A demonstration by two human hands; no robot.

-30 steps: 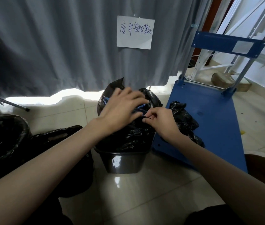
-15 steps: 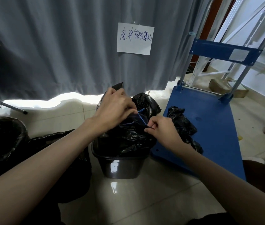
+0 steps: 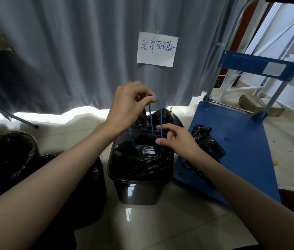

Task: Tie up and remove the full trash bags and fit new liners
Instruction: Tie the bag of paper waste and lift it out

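A dark square bin (image 3: 139,192) stands on the tiled floor, lined with a full black trash bag (image 3: 142,159). My left hand (image 3: 126,105) is raised above it, pinching a loop of the bag's blue drawstring (image 3: 154,116) between thumb and fingers. The string runs down from there into the bag's mouth. My right hand (image 3: 177,139) hovers at the bin's right rim with fingers spread, its fingertips touching the lower part of the string. Some pale trash shows inside the bag's opening.
A blue platform trolley (image 3: 232,141) stands right of the bin with a black bag (image 3: 205,141) lying on it. A round black-lined bin (image 3: 7,156) and another black bag (image 3: 88,186) are on the left. A grey curtain (image 3: 70,51) with a paper sign (image 3: 157,49) hangs behind.
My left hand has risen from the bag's top, drawing the blue drawstring loop upward. My right hand has loosened its pinch and spread its fingers near the string.
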